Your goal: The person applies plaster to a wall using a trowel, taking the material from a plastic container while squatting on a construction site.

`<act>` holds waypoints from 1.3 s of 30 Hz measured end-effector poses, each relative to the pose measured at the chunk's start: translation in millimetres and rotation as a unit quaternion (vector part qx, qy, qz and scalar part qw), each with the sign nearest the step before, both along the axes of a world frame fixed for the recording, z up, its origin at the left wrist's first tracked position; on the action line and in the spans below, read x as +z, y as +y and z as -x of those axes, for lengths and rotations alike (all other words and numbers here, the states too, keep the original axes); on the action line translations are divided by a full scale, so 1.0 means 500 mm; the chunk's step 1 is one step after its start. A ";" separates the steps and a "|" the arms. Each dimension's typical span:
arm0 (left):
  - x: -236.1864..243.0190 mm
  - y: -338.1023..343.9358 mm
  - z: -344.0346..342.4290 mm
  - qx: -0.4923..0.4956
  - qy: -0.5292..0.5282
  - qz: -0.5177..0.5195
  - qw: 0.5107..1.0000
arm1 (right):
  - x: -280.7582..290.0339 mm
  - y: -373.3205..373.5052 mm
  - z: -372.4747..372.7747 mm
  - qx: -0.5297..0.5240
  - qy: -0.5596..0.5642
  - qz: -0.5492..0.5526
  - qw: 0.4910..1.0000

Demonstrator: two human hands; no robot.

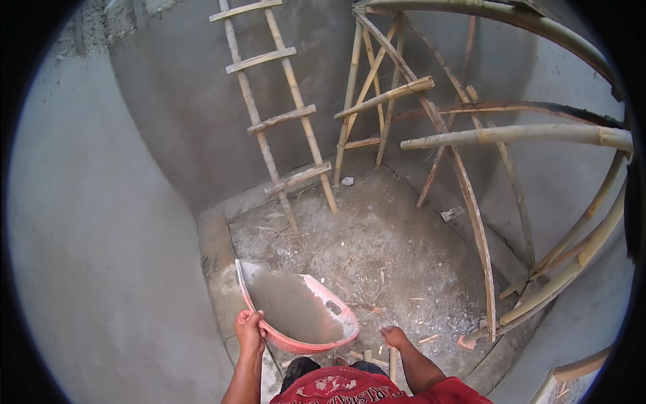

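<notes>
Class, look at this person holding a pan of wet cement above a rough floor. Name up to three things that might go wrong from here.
1. Only the left hand grips the rim of the pink pan, which tilts, so the grey cement may slop out.
2. The right hand holds a thin stick; if it slips, balance could go.
3. The floor is strewn with rubble and splinters, and the bamboo ladder only leans on the wall, so it might slide.

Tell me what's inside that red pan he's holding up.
The red pan, held at its rim by the left hand, is coated inside with wet grey mortar, with a handle slot showing near its right edge. The floor directly beneath it is hidden by the pan.
</notes>
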State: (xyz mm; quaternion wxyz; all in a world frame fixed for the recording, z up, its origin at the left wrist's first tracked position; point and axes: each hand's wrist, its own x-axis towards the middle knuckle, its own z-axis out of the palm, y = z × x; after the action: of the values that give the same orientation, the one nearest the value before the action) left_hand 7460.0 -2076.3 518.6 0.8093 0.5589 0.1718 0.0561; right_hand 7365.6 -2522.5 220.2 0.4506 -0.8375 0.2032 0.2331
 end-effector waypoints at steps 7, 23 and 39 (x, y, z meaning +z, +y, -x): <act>0.000 -0.128 -0.376 -0.065 0.040 0.038 0.996 | 0.173 0.013 -0.430 -0.206 0.141 -0.375 0.893; -0.416 -0.540 -1.414 -0.313 0.134 -0.234 0.911 | 0.052 -0.259 -1.129 -0.542 -0.054 -0.244 0.802; -0.371 -0.771 -1.577 -0.350 0.164 -0.285 0.877 | -0.293 -0.644 -1.991 -0.356 -0.106 0.108 0.922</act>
State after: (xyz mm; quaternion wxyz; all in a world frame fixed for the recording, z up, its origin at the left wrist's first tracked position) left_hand 8248.2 -2461.6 333.3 0.5421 0.7901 0.0717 -0.2772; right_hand 8361.3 -2844.5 73.7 0.4293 -0.7734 0.4630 -0.0567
